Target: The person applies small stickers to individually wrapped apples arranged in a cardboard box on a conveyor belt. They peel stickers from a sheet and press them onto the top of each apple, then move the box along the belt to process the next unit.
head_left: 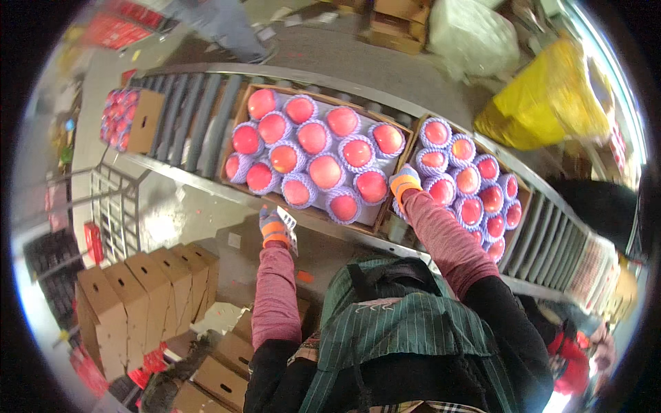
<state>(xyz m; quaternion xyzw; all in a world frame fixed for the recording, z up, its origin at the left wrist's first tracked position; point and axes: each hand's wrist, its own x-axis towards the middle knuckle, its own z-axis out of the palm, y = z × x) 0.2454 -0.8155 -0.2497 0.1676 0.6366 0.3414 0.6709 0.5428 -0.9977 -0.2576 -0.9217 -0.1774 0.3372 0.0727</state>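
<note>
Two cardboard boxes of apples in purple foam nets stand end to end on a roller conveyor. My left hand [273, 227], in a grey and orange glove, holds a sheet of stickers [288, 227] below the near edge of the left box [310, 210]. My right hand [406, 181], gloved alike, is at the near end of the right box [522, 199], beside its netted apples [440, 191]; its fingertips are partly hidden, and whether it grips anything cannot be told. The left box's apples [324, 171] lie on a pale liner, with gaps at its right end.
Bare rollers [199, 124] run left towards another apple box [146, 121]. Folded cardboard boxes [150, 289] stand at the lower left beside a metal rack [116, 206]. A yellow sack [542, 98] lies beyond the conveyor's rail. A person's legs [222, 26] are across the conveyor.
</note>
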